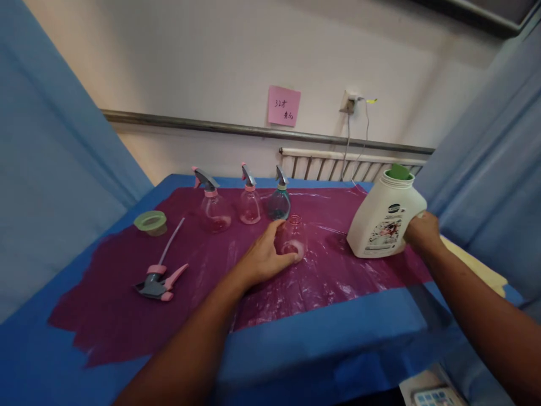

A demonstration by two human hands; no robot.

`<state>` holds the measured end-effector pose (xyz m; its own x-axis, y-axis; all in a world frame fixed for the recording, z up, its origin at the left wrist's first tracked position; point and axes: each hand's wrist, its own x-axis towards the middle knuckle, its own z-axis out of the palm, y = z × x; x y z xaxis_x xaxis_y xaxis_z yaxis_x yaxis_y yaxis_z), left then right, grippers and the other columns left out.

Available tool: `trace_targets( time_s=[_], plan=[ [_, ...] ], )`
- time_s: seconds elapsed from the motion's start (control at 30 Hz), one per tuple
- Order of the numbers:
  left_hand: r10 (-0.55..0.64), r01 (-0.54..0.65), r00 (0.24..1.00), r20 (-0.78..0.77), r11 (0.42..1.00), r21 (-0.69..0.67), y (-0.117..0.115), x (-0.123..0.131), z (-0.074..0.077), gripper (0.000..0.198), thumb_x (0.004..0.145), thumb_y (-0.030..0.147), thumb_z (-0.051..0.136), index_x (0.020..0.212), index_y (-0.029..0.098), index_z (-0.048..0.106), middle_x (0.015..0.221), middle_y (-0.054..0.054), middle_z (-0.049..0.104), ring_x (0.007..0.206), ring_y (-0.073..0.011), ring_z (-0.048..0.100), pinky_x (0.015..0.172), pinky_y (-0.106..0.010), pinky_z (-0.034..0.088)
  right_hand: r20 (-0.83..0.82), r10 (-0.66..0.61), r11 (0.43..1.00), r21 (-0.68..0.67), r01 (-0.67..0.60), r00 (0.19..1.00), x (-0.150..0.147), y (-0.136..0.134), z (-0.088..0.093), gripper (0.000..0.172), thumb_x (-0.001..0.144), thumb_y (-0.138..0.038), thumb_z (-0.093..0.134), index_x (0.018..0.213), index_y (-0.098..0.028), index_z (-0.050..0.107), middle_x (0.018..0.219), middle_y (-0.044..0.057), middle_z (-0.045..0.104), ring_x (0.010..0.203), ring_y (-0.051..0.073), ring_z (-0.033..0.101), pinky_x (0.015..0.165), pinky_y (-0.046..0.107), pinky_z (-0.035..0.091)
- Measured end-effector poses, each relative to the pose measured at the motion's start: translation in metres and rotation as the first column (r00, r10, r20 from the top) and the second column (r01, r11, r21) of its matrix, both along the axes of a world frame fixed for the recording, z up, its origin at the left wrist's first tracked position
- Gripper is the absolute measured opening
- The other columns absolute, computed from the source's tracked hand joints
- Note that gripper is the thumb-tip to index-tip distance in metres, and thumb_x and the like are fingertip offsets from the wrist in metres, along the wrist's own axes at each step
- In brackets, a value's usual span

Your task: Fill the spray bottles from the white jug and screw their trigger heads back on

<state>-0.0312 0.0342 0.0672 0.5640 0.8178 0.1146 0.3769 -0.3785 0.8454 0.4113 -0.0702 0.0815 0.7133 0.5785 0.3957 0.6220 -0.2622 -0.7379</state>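
My left hand point(273, 251) is wrapped around the side of a pink see-through spray bottle point(296, 232), which stands upright without its spray head and has something whitish at the bottom. On the right, my right hand point(422, 228) grips the side of a large white jug point(378, 225), slightly tilted, with a green piece point(399, 171) in its open mouth. A loose grey and pink spray head point(156, 282) with its tube lies at the left. Behind my left hand stand a pink spray bottle point(216, 213), another pink spray bottle point(250, 206) and a teal spray bottle point(279, 203).
A purple plastic sheet point(203, 304) covers much of the blue table point(329, 349). A green bowl point(152, 223) sits at the left. Yellow material point(477, 265) lies beyond my right arm. Blue curtains point(54, 135) hang on both sides; a wall with a radiator point(325, 164) is behind.
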Motion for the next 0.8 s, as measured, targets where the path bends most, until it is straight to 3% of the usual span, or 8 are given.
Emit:
trace_targets(
  time_s=[0.13,0.3,0.57,0.8],
  plan=[
    [0.015,-0.013,0.999,-0.044,0.999,0.038,-0.001,0.000,0.000,0.097,0.087,0.043,0.092,0.173,0.028,0.050,0.173,-0.021,0.066,0.156,-0.0471,0.068,0.131,-0.070,0.054,-0.029,-0.058,0.995,-0.085,0.055,0.998,-0.013,-0.009,0.036,0.034,0.087,-0.035,0.066,0.103,-0.011,0.082,0.085,0.015,0.076,0.076,0.024,0.065,0.066,0.038,0.051],
    [-0.033,0.032,0.999,0.007,0.993,0.115,-0.001,0.000,0.001,0.091,0.087,0.039,0.088,0.171,0.030,0.055,0.176,-0.017,0.063,0.161,-0.0456,0.065,0.136,-0.067,0.051,0.084,0.029,0.970,-0.243,-0.008,0.996,-0.035,-0.009,0.075,0.027,0.083,-0.027,0.065,0.100,-0.015,0.084,0.088,0.012,0.080,0.084,0.025,0.070,0.074,0.036,0.050],
    [-0.061,0.058,0.998,0.007,0.983,0.173,-0.001,0.000,0.002,0.089,0.091,0.042,0.083,0.174,0.030,0.055,0.172,-0.016,0.063,0.160,-0.0423,0.065,0.137,-0.062,0.051,0.319,0.177,0.898,-0.440,-0.020,0.931,-0.056,-0.002,0.096,0.012,0.086,-0.034,0.068,0.086,-0.024,0.075,0.083,0.007,0.076,0.080,0.023,0.062,0.074,0.035,0.040],
    [-0.044,0.041,0.999,0.010,0.984,0.174,-0.001,0.001,0.000,0.090,0.091,0.042,0.082,0.175,0.029,0.055,0.170,-0.017,0.062,0.156,-0.0423,0.067,0.135,-0.062,0.054,0.557,0.278,0.795,-0.591,0.138,0.783,-0.066,0.002,0.113,0.021,0.096,-0.035,0.064,0.104,-0.025,0.081,0.104,0.014,0.085,0.086,0.026,0.069,0.074,0.036,0.038]
  ],
)
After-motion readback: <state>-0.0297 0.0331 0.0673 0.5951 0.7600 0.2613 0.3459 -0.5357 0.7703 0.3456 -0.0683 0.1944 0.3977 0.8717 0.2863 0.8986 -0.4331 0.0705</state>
